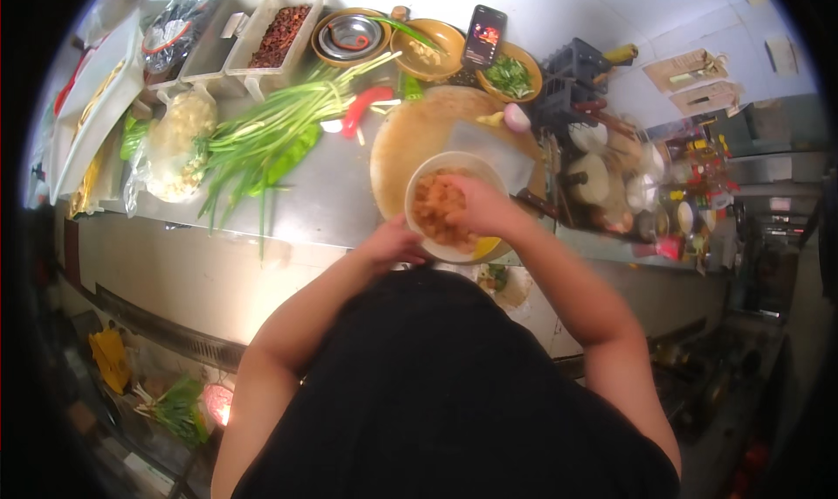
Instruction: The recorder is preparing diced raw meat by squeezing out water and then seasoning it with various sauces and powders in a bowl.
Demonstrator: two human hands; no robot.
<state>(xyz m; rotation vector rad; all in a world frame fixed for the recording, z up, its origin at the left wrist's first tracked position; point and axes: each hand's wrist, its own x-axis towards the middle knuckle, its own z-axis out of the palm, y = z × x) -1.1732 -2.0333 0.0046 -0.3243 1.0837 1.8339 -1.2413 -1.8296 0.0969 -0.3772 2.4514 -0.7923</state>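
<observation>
A white bowl (pixel 414 191) stands at the near side of a round wooden cutting board (pixel 396 145). It holds diced, reddish-orange pieces that look like raw meat (pixel 437 211), with a yellow patch (pixel 486 246) by its near right wall. My right hand (pixel 486 205) reaches into the bowl; its fingers are buried among the pieces, so their grip is hidden. Against the bowl's near left side, my left hand (pixel 397 242) steadies the wall. Behind the bowl lies a cleaver (pixel 492 147) with its dark handle (pixel 538 202) pointing right.
Left of the board lie spring onions (pixel 275 129) and a red pepper (pixel 361 109). A shallot (pixel 516 117) sits on the board's far right. Behind are a phone (pixel 484 35), a bowl of chopped greens (pixel 531 67) and a bin of dried chillies (pixel 283 35). A knife rack (pixel 576 67) stands right.
</observation>
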